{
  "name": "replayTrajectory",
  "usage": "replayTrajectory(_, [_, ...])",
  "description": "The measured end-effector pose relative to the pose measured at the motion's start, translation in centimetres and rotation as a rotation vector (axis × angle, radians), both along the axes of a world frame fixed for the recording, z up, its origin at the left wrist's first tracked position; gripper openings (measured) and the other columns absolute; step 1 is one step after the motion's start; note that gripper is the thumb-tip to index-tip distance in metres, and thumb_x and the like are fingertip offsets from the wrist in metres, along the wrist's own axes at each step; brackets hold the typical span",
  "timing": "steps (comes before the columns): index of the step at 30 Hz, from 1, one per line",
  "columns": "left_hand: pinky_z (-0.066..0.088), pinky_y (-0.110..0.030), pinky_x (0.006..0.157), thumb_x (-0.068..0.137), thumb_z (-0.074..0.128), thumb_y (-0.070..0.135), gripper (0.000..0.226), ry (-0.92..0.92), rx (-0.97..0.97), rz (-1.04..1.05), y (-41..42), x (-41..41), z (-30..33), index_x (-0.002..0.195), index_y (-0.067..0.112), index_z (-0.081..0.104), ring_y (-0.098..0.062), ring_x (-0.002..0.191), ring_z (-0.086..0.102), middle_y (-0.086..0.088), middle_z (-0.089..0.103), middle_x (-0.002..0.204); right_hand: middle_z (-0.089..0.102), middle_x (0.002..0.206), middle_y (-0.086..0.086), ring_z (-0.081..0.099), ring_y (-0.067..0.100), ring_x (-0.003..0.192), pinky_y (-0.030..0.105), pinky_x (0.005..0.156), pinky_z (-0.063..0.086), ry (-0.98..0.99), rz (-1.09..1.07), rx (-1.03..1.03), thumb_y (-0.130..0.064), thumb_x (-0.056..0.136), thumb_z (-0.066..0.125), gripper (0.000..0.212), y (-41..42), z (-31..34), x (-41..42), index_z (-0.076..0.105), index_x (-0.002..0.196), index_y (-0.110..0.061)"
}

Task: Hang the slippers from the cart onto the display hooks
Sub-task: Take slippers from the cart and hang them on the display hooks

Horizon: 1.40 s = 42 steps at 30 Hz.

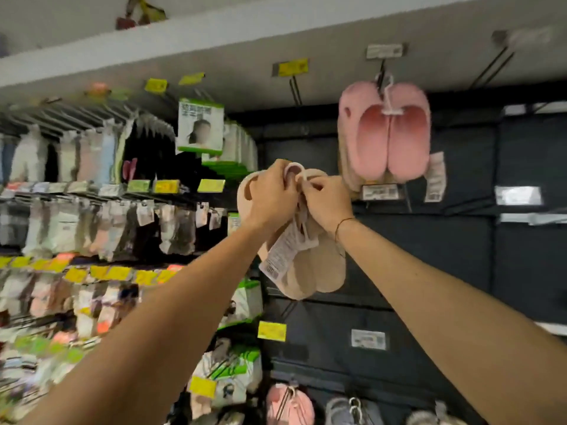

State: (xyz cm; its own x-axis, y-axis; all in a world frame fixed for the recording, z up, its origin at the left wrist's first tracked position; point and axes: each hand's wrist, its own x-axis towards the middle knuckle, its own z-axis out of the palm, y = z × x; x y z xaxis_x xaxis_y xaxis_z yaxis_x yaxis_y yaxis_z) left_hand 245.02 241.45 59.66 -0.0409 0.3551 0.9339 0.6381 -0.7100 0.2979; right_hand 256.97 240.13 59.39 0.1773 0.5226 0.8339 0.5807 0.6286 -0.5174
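Observation:
A pair of beige slippers [319, 268] hangs from a white plastic hanger [295, 169] between my raised hands, a paper tag [279, 254] dangling off it. My left hand [271, 194] grips the hanger's loop and the top of the slippers. My right hand [326, 200] pinches the hanger stem just right of it. An empty display hook [295, 90] with a yellow label juts out above them. A pink pair of slippers [385, 134] hangs on the hook to the right. The cart is not in view.
Dark back panels [460, 265] with several bare hooks and price labels fill the right side. Racks of socks [76, 222] and boxed goods [201, 128] crowd the left. More slippers [290, 404] hang low down. A white shelf [214, 35] runs overhead.

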Motion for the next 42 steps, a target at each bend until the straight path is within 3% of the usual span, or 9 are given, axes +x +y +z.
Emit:
replayTrajectory(5, [0.045,-0.041,0.086,0.095,0.046,0.026,0.028,0.008,0.137,-0.097,-0.2,8.8,4.4,0.118,0.021,0.061,-0.024,0.099,0.061,-0.002,0.067,0.108,0.053,0.050,0.003,0.041,0.014,0.049,0.036,0.051,0.041,0.049,-0.146,0.068,-0.035,0.092,0.061,0.046,-3.3,5.1,7.9,0.062,0.054,-0.008])
replayTrajectory(10, [0.040,-0.040,0.092,0.093,0.047,0.018,0.035,0.039,0.256,-0.180,-2.5,16.3,9.5,0.124,0.012,0.060,-0.027,0.104,0.059,-0.007,0.067,0.109,0.056,0.055,0.006,0.049,0.017,0.051,0.034,0.050,0.042,0.141,-0.308,0.142,-0.024,0.087,0.065,0.036,-7.0,11.3,15.5,0.065,0.059,-0.002])
replayTrajectory(13, [0.037,-0.044,0.106,0.095,0.042,0.023,0.037,0.071,0.302,-0.246,-3.2,21.0,12.5,0.126,0.013,0.059,-0.024,0.121,0.054,-0.005,0.063,0.126,0.051,0.055,0.002,0.046,0.012,0.049,0.024,0.042,0.034,0.154,-0.428,0.173,-0.019,0.088,0.059,0.030,-8.7,15.2,20.6,0.057,0.060,-0.010])
replayTrajectory(18, [0.033,-0.044,0.111,0.096,0.034,0.036,0.038,0.060,0.333,-0.348,-3.2,29.6,16.0,0.116,0.023,0.063,-0.016,0.120,0.054,0.004,0.062,0.125,0.045,0.053,0.002,0.042,0.016,0.051,0.030,0.053,0.039,0.143,-0.550,0.237,-0.016,0.083,0.059,0.025,-10.6,19.6,28.4,0.057,0.059,-0.013])
replayTrajectory(21, [0.029,-0.041,0.103,0.096,0.032,0.044,0.039,0.067,0.313,-0.319,-1.9,34.9,16.7,0.107,0.025,0.064,-0.016,0.115,0.054,0.006,0.062,0.118,0.044,0.055,0.003,0.041,0.017,0.051,0.031,0.051,0.038,0.106,-0.613,0.273,-0.012,0.079,0.057,0.009,-9.9,20.5,33.0,0.064,0.072,-0.012])
replayTrajectory(23, [0.029,-0.042,0.100,0.093,0.037,0.055,0.040,0.102,0.320,-0.307,-0.6,37.9,16.8,0.103,0.025,0.062,-0.015,0.114,0.053,0.007,0.061,0.115,0.048,0.058,0.006,0.043,0.018,0.052,0.029,0.050,0.038,0.080,-0.625,0.258,-0.011,0.079,0.057,0.009,-8.6,20.9,36.0,0.062,0.071,-0.012])
replayTrajectory(28, [0.024,-0.047,0.107,0.093,0.051,0.058,0.054,0.259,0.341,-0.201,4.2,42.9,17.2,0.137,0.027,0.050,-0.020,0.136,0.038,0.001,0.049,0.142,0.044,0.055,0.002,0.042,0.016,0.051,0.026,0.048,0.036,0.089,-0.542,0.223,-0.010,0.082,0.058,0.026,-4.0,21.8,42.2,0.048,0.058,-0.014])
replayTrajectory(36, [0.032,-0.053,0.106,0.092,0.046,0.063,0.050,0.257,0.367,-0.147,10.4,45.6,19.0,0.129,0.031,0.053,-0.023,0.130,0.042,0.002,0.052,0.135,0.051,0.056,0.003,0.046,0.016,0.051,0.026,0.049,0.038,0.041,-0.450,0.191,-0.013,0.086,0.058,0.016,2.3,23.7,45.5,0.064,0.073,-0.007])
replayTrajectory(42, [0.030,-0.048,0.105,0.093,0.049,0.059,0.045,0.230,0.366,-0.069,12.0,43.8,21.0,0.130,0.034,0.053,-0.022,0.130,0.043,0.002,0.051,0.137,0.049,0.057,0.003,0.044,0.016,0.051,0.028,0.053,0.039,0.055,-0.385,0.231,-0.017,0.087,0.060,0.026,5.0,25.9,44.3,0.051,0.063,-0.013])
